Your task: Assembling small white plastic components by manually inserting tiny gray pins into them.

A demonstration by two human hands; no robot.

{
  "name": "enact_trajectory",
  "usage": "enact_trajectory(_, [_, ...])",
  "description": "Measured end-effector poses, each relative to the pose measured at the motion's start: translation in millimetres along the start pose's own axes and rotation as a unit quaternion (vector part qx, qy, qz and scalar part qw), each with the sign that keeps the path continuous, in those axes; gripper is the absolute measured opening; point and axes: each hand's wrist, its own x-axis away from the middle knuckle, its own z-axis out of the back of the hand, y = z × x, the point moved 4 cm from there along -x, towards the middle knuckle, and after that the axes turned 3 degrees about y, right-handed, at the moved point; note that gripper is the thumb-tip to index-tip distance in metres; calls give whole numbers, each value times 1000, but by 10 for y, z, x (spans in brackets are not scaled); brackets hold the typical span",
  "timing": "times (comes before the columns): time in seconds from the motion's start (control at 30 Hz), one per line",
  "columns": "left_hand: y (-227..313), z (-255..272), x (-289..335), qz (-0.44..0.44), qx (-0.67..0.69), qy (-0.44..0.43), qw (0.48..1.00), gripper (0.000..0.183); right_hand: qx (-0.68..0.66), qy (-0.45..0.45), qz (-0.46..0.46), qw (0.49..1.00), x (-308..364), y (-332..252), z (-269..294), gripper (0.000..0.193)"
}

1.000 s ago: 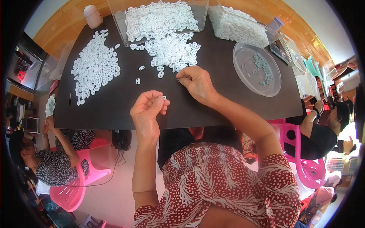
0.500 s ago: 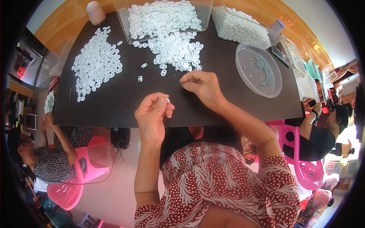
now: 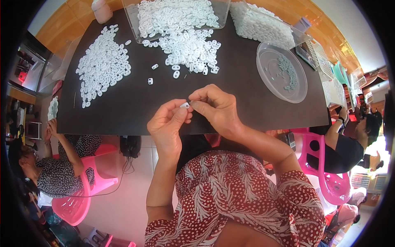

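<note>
Between the thumb and fingers of my left hand is a small white two-holed plastic piece, one hole showing. My right hand is closed in a pinch right beside it, fingertips at the piece's right edge. Whatever the right fingers hold is too small and hidden to name. Beyond my hands a loose pile of similar white pieces spreads on the dark table. Two single white pieces lie apart, left of that pile. A tiny dark pin rests near the pile's front edge.
Another white heap covers the table's left. Behind stand a clear bin of white pieces and a second full box. A round clear dish with small grey-green parts sits right. People sit on pink chairs at both sides.
My right hand has come down and left from near the pile to meet my left hand. The white piece now shows more plainly between my left fingers.
</note>
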Motion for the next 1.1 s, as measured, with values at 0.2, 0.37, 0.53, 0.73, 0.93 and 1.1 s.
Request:
enact_trajectory(0.2, [-2, -74, 56, -46, -44, 43, 997, 16, 72, -40, 45, 996, -15, -98, -45, 12])
enact_trajectory(0.37, [-2, 15, 37, -47, -91, 37, 994, 13, 18, -26, 3, 999, -49, -113, -35, 11])
enact_trajectory(0.53, [49, 33, 32, -41, -41, 43, 997, 11, 73, -68, 59, 993, -64, -129, 5, 9])
enact_trajectory(0.73, [56, -9, 82, -26, -12, 60, 998, 10, 117, -84, 66, 987, -20, -159, -52, 5])
enact_trajectory(0.93, [62, -7, 127, -39, -24, 62, 997, 11, 64, -77, 16, 995, -3, -113, -55, 5])
enact_trajectory(1.1, [74, -16, 172, -57, -48, 72, 995, 11, 83, -79, 57, 992, 11, -156, -68, 4])
